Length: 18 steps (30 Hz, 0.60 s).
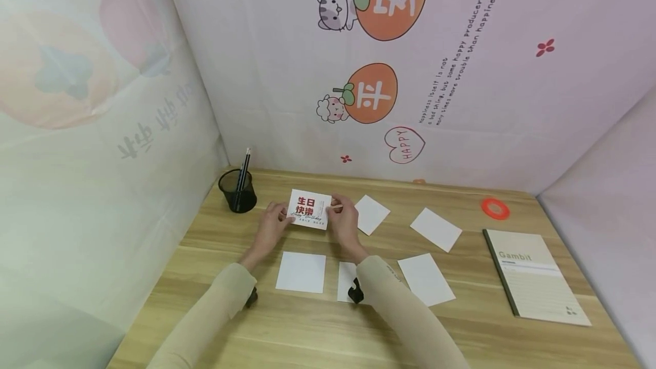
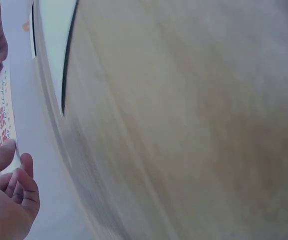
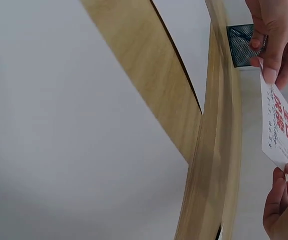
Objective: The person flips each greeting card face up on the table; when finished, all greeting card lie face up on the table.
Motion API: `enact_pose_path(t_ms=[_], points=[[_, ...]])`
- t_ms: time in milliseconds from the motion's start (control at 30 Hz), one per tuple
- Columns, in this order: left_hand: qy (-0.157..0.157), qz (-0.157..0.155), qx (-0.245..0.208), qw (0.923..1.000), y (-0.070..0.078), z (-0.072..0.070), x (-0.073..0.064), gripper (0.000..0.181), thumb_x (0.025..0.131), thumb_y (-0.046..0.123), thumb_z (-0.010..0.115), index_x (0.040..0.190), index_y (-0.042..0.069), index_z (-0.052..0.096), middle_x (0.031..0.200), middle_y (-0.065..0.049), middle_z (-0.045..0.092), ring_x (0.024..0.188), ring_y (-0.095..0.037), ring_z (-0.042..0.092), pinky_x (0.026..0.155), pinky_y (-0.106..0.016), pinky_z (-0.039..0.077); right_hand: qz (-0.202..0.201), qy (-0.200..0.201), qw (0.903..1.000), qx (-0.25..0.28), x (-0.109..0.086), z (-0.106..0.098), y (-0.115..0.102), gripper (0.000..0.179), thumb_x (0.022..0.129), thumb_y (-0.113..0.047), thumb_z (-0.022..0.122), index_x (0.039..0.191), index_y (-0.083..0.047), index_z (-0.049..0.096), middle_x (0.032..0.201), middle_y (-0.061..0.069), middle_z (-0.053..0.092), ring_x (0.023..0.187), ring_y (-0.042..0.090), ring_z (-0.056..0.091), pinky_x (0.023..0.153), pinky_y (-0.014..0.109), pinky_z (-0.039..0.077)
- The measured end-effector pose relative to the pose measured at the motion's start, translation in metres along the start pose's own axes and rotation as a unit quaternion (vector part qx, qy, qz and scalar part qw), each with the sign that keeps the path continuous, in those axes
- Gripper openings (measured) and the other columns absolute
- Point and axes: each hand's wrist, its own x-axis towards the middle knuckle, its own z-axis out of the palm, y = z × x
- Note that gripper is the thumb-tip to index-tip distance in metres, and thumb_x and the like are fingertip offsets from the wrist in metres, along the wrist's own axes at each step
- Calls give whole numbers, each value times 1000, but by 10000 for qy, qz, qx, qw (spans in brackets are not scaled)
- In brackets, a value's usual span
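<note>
A white birthday card (image 1: 309,209) with red Chinese characters and black script is held up over the far left part of the table, printed side towards me. My left hand (image 1: 271,222) pinches its left edge, thumb in front and fingers behind, as the left wrist view shows. At the opposite edge my right hand (image 1: 344,222) pinches the card between thumb and fingers. Blank white cards lie beneath and beside the arms: one square card (image 1: 301,271) in front of the left hand, another card (image 1: 346,275) partly covered by the right sleeve.
A black mesh pen cup (image 1: 238,191) with pencils stands at the far left. More white cards (image 1: 372,214) lie to the right of my right hand. Farther right are a red tape roll (image 1: 495,208) and a Gambit notebook (image 1: 535,278). Printed curtains enclose the table.
</note>
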Motion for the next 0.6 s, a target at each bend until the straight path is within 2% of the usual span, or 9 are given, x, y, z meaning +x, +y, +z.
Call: enact_pose_path(t_ms=[200,367,500,600], points=[[-399,-266,-36,9988,6,1,1,51,79,8,78,124,-7,58,96,-11,53,85,-21,56,71,-29,51,39,17,9998,-181,1,-1,0,40,87,3,66,126,2,58,111,19,61,91,24,63,75,32,56],[-670,-399,-20,9970,5,4,2,41,79,9,78,114,-5,61,91,-10,48,80,-18,50,63,-22,43,-64,-78,9979,-636,3,1,2,42,87,1,67,127,0,58,115,16,62,89,24,64,69,33,56],[-641,-534,55,9965,3,6,5,34,79,7,78,106,-4,62,88,-9,47,79,-18,47,62,-22,41,-302,-542,9911,-1176,5,5,3,45,87,-3,68,131,2,55,119,17,63,98,27,63,77,36,56],[-593,-672,103,9959,0,8,9,30,79,6,79,103,-3,63,87,-9,47,79,-18,45,63,-24,40,-506,-947,9792,-1722,7,8,4,47,89,-7,67,132,4,52,123,20,61,108,31,60,89,39,52]])
